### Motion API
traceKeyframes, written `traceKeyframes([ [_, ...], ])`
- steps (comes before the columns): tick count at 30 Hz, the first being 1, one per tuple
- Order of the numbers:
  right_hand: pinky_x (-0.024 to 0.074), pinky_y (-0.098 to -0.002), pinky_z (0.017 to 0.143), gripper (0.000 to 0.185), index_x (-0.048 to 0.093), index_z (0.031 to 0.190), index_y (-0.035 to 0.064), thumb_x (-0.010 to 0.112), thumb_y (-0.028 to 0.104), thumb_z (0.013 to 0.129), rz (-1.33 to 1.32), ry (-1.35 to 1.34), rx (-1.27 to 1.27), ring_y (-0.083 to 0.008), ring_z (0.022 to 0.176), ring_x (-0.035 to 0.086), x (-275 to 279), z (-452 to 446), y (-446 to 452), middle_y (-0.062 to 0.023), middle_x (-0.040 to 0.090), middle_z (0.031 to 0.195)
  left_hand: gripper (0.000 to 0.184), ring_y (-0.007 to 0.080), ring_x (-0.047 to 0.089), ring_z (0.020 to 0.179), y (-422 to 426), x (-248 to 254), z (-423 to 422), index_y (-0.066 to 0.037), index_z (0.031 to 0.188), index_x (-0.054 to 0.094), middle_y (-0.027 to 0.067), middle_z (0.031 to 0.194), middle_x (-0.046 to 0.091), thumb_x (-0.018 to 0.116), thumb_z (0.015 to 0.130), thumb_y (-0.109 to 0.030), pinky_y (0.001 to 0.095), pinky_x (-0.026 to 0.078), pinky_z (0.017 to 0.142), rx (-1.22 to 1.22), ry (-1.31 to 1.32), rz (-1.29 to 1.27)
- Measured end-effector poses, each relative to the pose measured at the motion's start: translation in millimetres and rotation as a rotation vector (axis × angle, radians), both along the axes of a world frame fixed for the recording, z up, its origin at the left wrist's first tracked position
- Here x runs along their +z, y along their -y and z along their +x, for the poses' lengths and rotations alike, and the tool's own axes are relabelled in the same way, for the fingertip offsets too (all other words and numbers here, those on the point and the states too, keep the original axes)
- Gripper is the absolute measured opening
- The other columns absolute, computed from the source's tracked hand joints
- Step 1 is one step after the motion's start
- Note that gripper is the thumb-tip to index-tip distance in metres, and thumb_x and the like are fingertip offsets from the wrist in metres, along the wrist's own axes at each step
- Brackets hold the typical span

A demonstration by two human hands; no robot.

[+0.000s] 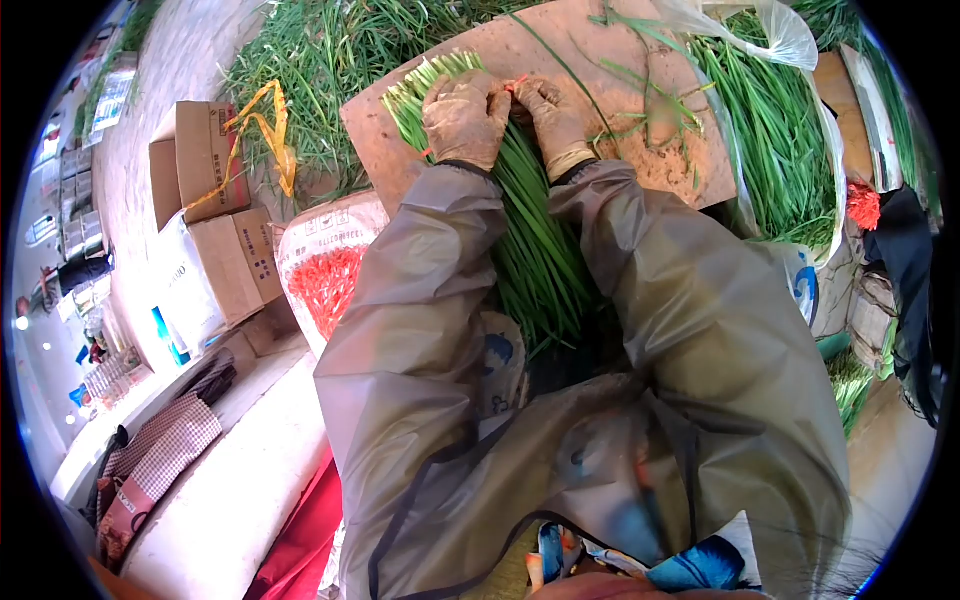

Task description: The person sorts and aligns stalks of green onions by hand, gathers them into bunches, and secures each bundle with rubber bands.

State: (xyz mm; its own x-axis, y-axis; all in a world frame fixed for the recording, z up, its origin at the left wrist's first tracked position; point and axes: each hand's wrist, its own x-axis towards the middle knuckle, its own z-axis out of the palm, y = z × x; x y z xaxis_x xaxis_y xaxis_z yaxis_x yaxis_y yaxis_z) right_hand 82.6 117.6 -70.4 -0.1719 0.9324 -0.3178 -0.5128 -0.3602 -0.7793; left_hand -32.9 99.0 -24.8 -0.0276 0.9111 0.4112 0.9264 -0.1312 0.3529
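A bundle of garlic chives point(540, 230) lies across the near edge of a brown board point(650, 160), pale cut ends pointing away and green leaves hanging toward my lap. My left hand point(465, 120), in what looks like a soiled thin glove, is closed over the bundle below the cut ends. Its fingertips meet a red tie point(515, 84) at the bundle's right side. From the right, my right hand point(552, 125), similarly covered, pinches the same tie. A bit of red also shows at the bundle's left side. The exact finger grip is partly hidden.
Loose greens point(310, 70) heap beyond the board at left. At right, a plastic bag point(835, 180) holds more chives. Red ties point(328, 285) fill a sack by my left forearm. Cardboard boxes point(235, 260) stand farther left; loose stalks point(665, 110) litter the board.
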Motion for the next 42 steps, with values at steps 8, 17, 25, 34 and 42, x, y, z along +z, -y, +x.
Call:
traceKeyframes([
  [8,0.0456,-0.0225,0.06,0.008,0.057,0.086,0.0004,0.061,0.008,0.084,0.194,0.265,-0.12,-0.0106,0.066,0.055,42.4,13.1,3.7,-0.0041,0.059,0.077,0.04,0.0259,0.047,0.113,-1.4,13.1,-5.6,-0.014,0.094,0.066,0.0069,0.115,0.056,0.068,0.068,-0.044,0.039,0.027,0.102,-0.12,-0.044,-0.177],
  [17,0.0558,-0.0365,0.065,0.008,0.051,0.089,0.0002,0.056,0.005,0.086,-0.157,-0.354,0.027,-0.0242,0.066,0.061,68.0,11.5,-9.3,-0.0103,0.059,0.077,0.063,0.0302,0.027,0.13,7.7,29.1,-5.6,-0.014,0.11,0.06,0.0123,0.133,0.042,0.076,0.058,-0.045,0.0436,0.016,0.109,0.024,-0.074,-0.191],
  [25,0.0522,-0.0361,0.066,0.009,0.05,0.087,0.0051,0.05,0.014,0.09,-0.127,0.035,0.147,-0.0175,0.056,0.051,81.3,24.6,-47.1,-0.004,0.051,0.069,0.065,0.0319,0.041,0.121,61.4,31.5,32.0,-0.005,0.124,0.045,0.0124,0.126,0.048,0.072,0.068,-0.026,0.0445,0.029,0.103,-0.282,0.159,-0.177],
  [34,0.0471,-0.0323,0.042,0.008,0.053,0.091,0.0007,0.052,0.006,0.084,-0.031,0.294,0.492,-0.0176,0.047,0.053,123.9,2.7,-40.4,-0.0103,0.056,0.063,0.031,0.0272,0.042,0.123,56.5,-8.7,83.9,-0.014,0.105,0.063,0.0058,0.118,0.057,0.055,0.082,-0.032,0.0463,0.018,0.108,-0.186,0.139,-0.029],
  [42,0.0547,-0.0324,0.059,0.013,0.053,0.092,0.0022,0.058,0.012,0.086,-0.082,0.1,0.219,-0.0181,0.064,0.06,85.2,68.6,-72.0,-0.0063,0.058,0.076,0.013,0.0137,0.054,0.078,41.7,-52.2,-6.4,-0.007,0.097,0.062,0.0018,0.085,0.059,0.058,0.085,-0.01,0.0257,0.045,0.071,0.142,1.597,0.034],
])
